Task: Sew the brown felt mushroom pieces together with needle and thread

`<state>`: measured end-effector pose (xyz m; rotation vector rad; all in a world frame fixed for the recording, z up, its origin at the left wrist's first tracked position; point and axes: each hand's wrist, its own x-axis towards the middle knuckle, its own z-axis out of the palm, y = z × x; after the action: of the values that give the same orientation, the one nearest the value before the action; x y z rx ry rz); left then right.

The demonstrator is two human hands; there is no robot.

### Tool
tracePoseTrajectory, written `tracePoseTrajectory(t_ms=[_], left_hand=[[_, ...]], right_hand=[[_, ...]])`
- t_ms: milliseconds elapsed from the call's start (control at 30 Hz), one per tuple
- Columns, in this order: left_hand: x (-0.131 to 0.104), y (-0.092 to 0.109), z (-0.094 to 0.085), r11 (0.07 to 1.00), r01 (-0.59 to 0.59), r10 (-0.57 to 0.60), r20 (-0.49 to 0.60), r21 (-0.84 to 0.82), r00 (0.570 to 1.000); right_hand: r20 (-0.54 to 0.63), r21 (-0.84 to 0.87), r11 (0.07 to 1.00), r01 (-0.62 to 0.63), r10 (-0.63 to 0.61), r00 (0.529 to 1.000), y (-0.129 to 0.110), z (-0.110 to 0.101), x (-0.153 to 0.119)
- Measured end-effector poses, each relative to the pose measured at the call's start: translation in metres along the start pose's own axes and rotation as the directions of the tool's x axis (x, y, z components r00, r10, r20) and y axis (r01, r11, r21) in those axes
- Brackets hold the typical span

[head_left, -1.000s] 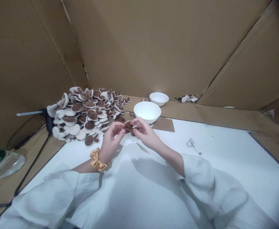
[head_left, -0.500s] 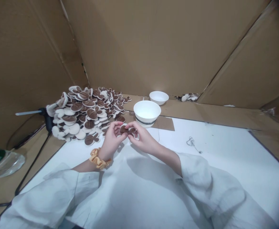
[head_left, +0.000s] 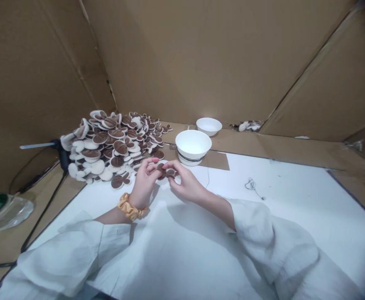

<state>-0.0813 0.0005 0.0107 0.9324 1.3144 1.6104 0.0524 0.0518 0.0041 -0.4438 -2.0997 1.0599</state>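
Note:
Between my two hands is a small brown fabric piece with pale edges and rounded lobes, partly hidden by the fingers. My left hand, with a yellow scrunchie on its wrist, pinches the piece's left part. From the right, thumb and fingers of my right hand close on its other end. A big heap of similar brown-and-white pieces lies just left of and beyond my hands. Close behind my right hand stands a white bowl with dark thread wound around its lower part.
A second white bowl stands farther back. A tangled dark thread lies on the white table at right. On the left are a black glue gun with its cable and a clear bottle. Cardboard walls enclose the table.
My fingers have shifted slightly on the brown fabric piece, and more of its right part shows between them. The camera view has moved a little; the surroundings look the same.

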Motion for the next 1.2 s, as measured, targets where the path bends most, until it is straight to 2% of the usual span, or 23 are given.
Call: tracePoseTrajectory(t_ms=[167, 367, 433, 567, 700, 800, 967, 1200], left_hand=[[0.002, -0.004, -0.005, 1.0, -0.028, 0.028, 0.007, 0.013, 1.0], [0.01, -0.004, -0.012, 0.995, -0.029, 0.03, -0.008, 0.094, 1.0], [0.01, -0.003, -0.013, 0.989, -0.081, 0.08, 0.01, 0.127, 0.997], [0.005, -0.004, -0.011, 0.949, -0.229, 0.208, 0.114, 0.216, 0.971], [0.0, -0.006, -0.008, 0.92, -0.293, 0.249, 0.188, 0.259, 0.95], [-0.001, -0.005, -0.007, 0.927, -0.29, 0.248, 0.191, 0.236, 0.95], [-0.002, 0.0, -0.004, 0.945, -0.247, 0.225, 0.12, 0.216, 0.967], [-0.004, -0.002, -0.004, 0.952, -0.242, 0.227, 0.099, 0.187, 0.969]], right_hand=[[0.015, 0.067, 0.997, -0.047, 0.046, 0.999, 0.0, 0.001, 0.001], [-0.063, 0.14, 0.981, -0.136, 0.145, 0.987, 0.004, -0.004, 0.004], [-0.09, 0.17, 0.973, -0.156, 0.173, 0.981, 0.004, -0.006, 0.004], [-0.11, 0.196, 0.964, -0.177, 0.201, 0.973, 0.004, -0.007, 0.005], [-0.098, 0.213, 0.962, -0.171, 0.195, 0.976, 0.004, -0.007, 0.005], [-0.076, 0.239, 0.957, -0.161, 0.184, 0.98, 0.006, -0.007, 0.005], [-0.064, 0.313, 0.94, -0.14, 0.168, 0.984, 0.004, -0.007, 0.006], [-0.093, 0.309, 0.938, -0.158, 0.195, 0.976, 0.001, -0.007, 0.006]])
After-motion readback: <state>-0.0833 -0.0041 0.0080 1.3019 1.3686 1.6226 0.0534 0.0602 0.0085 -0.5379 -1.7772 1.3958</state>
